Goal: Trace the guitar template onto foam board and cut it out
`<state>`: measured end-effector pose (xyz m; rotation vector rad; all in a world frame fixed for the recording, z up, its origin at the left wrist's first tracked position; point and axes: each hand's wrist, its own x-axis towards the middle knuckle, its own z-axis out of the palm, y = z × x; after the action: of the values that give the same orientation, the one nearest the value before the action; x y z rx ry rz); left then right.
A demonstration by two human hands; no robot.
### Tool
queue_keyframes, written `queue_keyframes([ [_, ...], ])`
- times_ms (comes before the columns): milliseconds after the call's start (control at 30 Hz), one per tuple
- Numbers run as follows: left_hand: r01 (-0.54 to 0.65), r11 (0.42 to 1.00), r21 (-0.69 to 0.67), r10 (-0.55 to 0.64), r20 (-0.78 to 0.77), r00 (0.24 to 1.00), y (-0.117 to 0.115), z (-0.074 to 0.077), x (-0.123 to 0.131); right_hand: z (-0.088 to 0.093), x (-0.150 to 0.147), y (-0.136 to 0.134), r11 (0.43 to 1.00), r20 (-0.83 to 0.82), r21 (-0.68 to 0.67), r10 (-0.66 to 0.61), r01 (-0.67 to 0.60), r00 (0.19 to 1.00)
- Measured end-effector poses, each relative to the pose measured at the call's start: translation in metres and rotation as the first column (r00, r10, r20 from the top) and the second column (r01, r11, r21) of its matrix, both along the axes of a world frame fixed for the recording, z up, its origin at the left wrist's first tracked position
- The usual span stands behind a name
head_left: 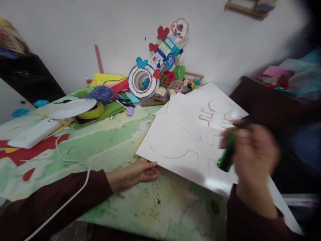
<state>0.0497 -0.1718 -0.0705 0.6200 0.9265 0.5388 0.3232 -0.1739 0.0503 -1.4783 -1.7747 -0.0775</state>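
A large white sheet bears a pencil-like outline of a circle with stepped bars. Behind it is another white sheet with a smaller circle and bars drawn on it. My left hand pinches the near left edge of the large sheet between thumb and curled fingers. Over the sheet's right part, my right hand is wrapped round a green and black object, blurred by motion. A dark tip points out near its fingers.
Left on the table are a white plate, yellow tape, purple yarn and a white device with a cable. A decorated paper guitar leans on the wall. Dark furniture stands right.
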Motion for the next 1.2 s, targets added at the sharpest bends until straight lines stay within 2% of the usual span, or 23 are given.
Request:
queue_keyframes([
  [33,0.237,0.971,-0.003,-0.237,-0.064,0.969,-0.001,0.005,-0.007,-0.008,-0.014,0.006,0.987,0.004,-0.122,0.106,-0.105,0.994],
  [67,0.474,0.88,0.016,-0.468,-0.134,0.874,0.0,0.012,-0.014,-0.017,-0.028,0.012,0.939,0.051,-0.274,0.232,-0.209,0.971],
  [100,0.646,0.761,0.061,-0.619,-0.226,0.752,0.004,0.019,-0.02,-0.026,-0.041,0.017,0.867,0.099,-0.417,0.341,-0.272,0.935],
  [133,0.723,0.676,0.139,-0.648,-0.354,0.674,0.011,0.025,-0.024,-0.036,-0.051,0.021,0.823,0.142,-0.496,0.393,-0.278,0.909],
  [167,0.709,0.649,0.275,-0.529,-0.507,0.681,0.02,0.031,-0.025,-0.045,-0.059,0.023,0.786,0.188,-0.559,0.432,-0.266,0.882],
  [200,0.659,0.601,0.452,-0.306,-0.631,0.712,0.03,0.034,-0.024,-0.054,-0.065,0.025,0.758,0.235,-0.604,0.465,-0.246,0.854],
  [233,0.642,0.481,0.597,-0.071,-0.704,0.707,0.041,0.034,-0.021,-0.062,-0.069,0.025,0.742,0.286,-0.634,0.488,-0.219,0.825],
  [267,0.637,0.365,0.679,0.148,-0.718,0.68,0.051,0.031,-0.016,-0.068,-0.072,0.024,0.727,0.337,-0.66,0.512,-0.189,0.79],
  [300,0.646,0.28,0.71,0.307,-0.704,0.641,0.061,0.024,-0.01,-0.074,-0.074,0.023,0.713,0.386,-0.682,0.537,-0.16,0.75],
  [333,0.688,0.207,0.696,0.371,-0.706,0.603,0.069,0.015,-0.004,-0.078,-0.075,0.022,0.703,0.43,-0.698,0.562,-0.135,0.707],
  [367,0.734,0.157,0.66,0.38,-0.727,0.572,0.075,0.005,0.003,-0.082,-0.076,0.02,0.697,0.467,-0.708,0.585,-0.116,0.663],
  [400,0.776,0.131,0.617,0.372,-0.756,0.538,0.079,-0.007,0.008,-0.084,-0.077,0.019,0.693,0.496,-0.713,0.604,-0.105,0.624],
  [467,0.814,0.114,0.569,0.353,-0.789,0.503,0.083,-0.028,0.015,-0.088,-0.079,0.017,0.683,0.525,-0.723,0.643,-0.106,0.557],
  [500,0.799,0.121,0.589,0.346,-0.78,0.522,0.084,-0.036,0.017,-0.089,-0.08,0.017,0.672,0.529,-0.732,0.663,-0.111,0.53],
  [567,0.69,0.155,0.707,0.319,-0.696,0.643,0.084,-0.048,0.018,-0.089,-0.083,0.017,0.645,0.522,-0.756,0.699,-0.115,0.488],
  [633,0.525,0.212,0.824,0.278,-0.566,0.776,0.085,-0.052,0.017,-0.089,-0.086,0.02,0.625,0.514,-0.771,0.726,-0.126,0.458],
  [667,0.466,0.239,0.852,0.262,-0.518,0.814,0.085,-0.053,0.016,-0.089,-0.087,0.021,0.62,0.513,-0.774,0.733,-0.129,0.447],
  [767,0.418,0.279,0.865,0.228,-0.482,0.846,0.087,-0.054,0.015,-0.089,-0.092,0.027,0.606,0.515,-0.785,0.753,-0.126,0.41],
  [833,0.412,0.28,0.867,0.217,-0.475,0.853,0.088,-0.054,0.015,-0.089,-0.095,0.03,0.595,0.515,-0.795,0.766,-0.119,0.385],
  [933,0.462,0.231,0.856,0.228,-0.51,0.83,0.089,-0.056,0.014,-0.089,-0.101,0.034,0.575,0.506,-0.81,0.783,-0.111,0.362],
  [1100,0.689,0.123,0.715,0.311,-0.687,0.657,0.089,-0.055,0.014,-0.089,-0.107,0.036,0.568,0.51,-0.819,0.786,-0.083,0.351],
  [1200,0.752,0.09,0.653,0.346,-0.728,0.592,0.089,-0.054,0.014,-0.089,-0.11,0.036,0.56,0.513,-0.827,0.789,-0.049,0.339],
])
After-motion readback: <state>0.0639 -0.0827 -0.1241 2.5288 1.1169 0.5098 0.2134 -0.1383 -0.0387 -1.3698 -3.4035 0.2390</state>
